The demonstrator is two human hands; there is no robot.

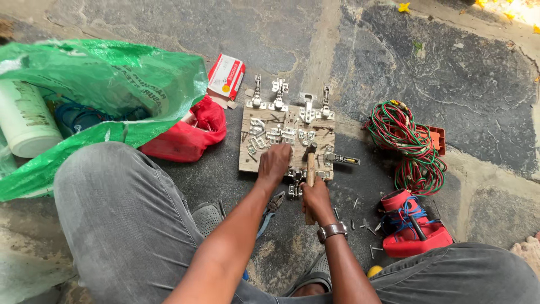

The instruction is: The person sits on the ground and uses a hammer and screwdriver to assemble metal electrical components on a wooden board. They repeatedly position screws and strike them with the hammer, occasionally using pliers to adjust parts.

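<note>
Here, the right hand (315, 198) is closed around a wooden-handled hammer (310, 169), its head resting on a small wooden board (245, 152) strewn with metal cabinet hinges (278, 135); the left hand (274, 160) presses fingers down among them, gripping nothing. Beyond lies a red-and-white cardboard box (226, 75) — on dark stone paving (450, 73). A green plastic bag (112, 84) holds a white tub (25, 121).

Outdoors on rough dark stone paving (450, 73) with pale mortar joints, under soft daylight, brightest at the top right corner. Scattered yellow petals (404, 7) along the far edge. Worn, dusty and uneven throughout, with sandy patches near the bottom left.
</note>
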